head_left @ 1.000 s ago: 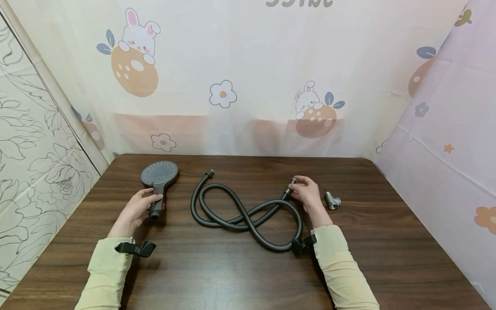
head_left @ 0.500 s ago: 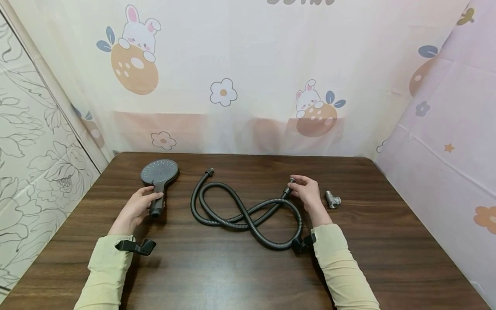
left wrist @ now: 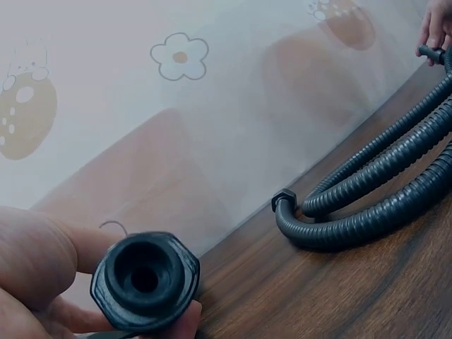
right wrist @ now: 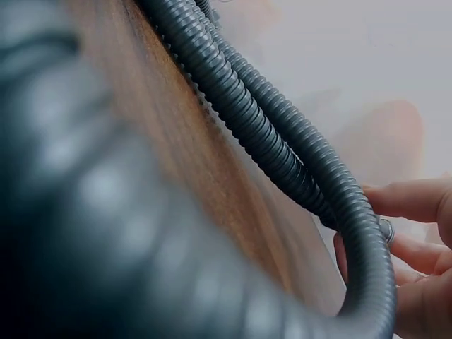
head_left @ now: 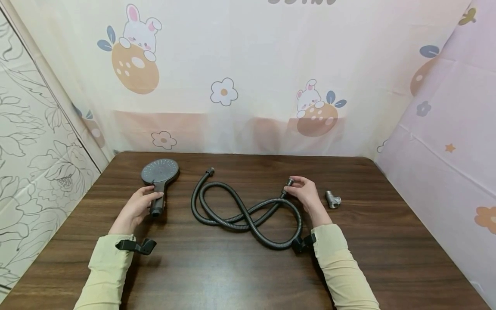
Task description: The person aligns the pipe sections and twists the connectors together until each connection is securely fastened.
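Note:
My left hand grips the handle of a dark grey shower head at the table's left, its round spray face up. In the left wrist view the handle's open end points at the camera. A dark ribbed shower hose lies in crossing loops on the table. My right hand pinches the connector at the hose's right end between thumb and fingers. In the right wrist view, the hose hides part of that connector. The hose's other end lies free, nearer the shower head.
A small silver T-shaped fitting lies right of my right hand. Brown wood-grain table extends beneath everything. A printed curtain hangs behind the table's back edge, with patterned panels at both sides. Black camera mounts sit on both wrists.
My right hand has shifted slightly left, and the connector it pinches has moved a little left and tilted with it. The left hand and shower head stay put.

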Demonstrator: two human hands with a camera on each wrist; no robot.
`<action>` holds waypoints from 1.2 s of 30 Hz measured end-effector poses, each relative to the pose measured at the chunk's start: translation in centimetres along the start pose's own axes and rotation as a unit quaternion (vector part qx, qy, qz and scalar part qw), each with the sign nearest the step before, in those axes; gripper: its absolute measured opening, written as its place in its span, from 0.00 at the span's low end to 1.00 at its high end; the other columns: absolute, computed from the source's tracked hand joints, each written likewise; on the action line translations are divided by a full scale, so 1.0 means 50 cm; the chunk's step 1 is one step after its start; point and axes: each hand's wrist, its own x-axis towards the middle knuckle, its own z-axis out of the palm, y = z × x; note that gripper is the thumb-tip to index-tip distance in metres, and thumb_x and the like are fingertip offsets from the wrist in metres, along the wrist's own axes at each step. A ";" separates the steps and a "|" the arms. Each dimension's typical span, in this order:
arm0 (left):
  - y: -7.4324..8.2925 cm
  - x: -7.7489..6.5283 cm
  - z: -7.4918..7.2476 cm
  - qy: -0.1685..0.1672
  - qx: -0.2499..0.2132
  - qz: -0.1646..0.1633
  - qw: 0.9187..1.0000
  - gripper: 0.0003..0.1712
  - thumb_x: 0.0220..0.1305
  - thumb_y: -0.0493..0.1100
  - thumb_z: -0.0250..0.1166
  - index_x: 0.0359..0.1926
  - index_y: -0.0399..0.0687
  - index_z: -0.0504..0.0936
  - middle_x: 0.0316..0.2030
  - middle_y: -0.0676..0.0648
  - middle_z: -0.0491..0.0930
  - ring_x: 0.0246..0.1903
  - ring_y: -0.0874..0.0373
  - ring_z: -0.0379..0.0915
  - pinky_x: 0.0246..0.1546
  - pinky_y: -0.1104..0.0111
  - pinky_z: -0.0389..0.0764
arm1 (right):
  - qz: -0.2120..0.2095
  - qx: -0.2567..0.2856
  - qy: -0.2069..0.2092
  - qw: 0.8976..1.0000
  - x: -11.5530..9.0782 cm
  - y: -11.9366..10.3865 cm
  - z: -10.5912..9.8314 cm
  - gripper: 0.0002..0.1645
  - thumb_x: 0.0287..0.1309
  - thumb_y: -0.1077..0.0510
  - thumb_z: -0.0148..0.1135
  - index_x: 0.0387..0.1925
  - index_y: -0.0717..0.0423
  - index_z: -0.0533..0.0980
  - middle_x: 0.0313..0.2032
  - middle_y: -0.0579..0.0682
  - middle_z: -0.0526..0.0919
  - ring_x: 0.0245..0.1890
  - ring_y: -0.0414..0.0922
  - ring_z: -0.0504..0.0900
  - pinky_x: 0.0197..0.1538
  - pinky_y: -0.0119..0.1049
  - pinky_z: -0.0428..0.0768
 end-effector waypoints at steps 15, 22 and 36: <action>0.002 -0.005 0.002 -0.050 -0.110 -0.022 0.992 0.44 0.68 0.38 0.47 0.69 0.42 0.25 0.66 0.27 0.35 0.32 0.63 0.77 0.37 0.69 0.77 | -0.006 0.065 -0.007 0.998 0.001 -0.001 0.005 0.29 0.55 0.67 0.58 0.60 0.66 0.64 0.38 0.50 0.74 0.30 0.33 0.79 0.44 0.35 0.79; 0.008 -0.006 0.001 -0.066 -0.176 -0.045 0.981 0.45 0.67 0.38 0.49 0.69 0.44 0.25 0.66 0.30 0.41 0.34 0.64 0.76 0.40 0.70 0.76 | -0.006 0.059 -0.008 0.998 0.002 -0.002 0.006 0.29 0.57 0.66 0.57 0.61 0.64 0.64 0.44 0.55 0.73 0.33 0.35 0.79 0.47 0.35 0.78; 0.005 -0.007 0.010 -0.079 -0.206 -0.038 0.975 0.40 0.67 0.38 0.51 0.69 0.36 0.35 0.42 0.46 0.69 0.34 0.63 0.78 0.37 0.71 0.78 | -0.020 0.082 -0.004 0.996 0.000 -0.005 0.010 0.29 0.57 0.66 0.56 0.60 0.63 0.63 0.43 0.52 0.71 0.33 0.35 0.78 0.49 0.47 0.76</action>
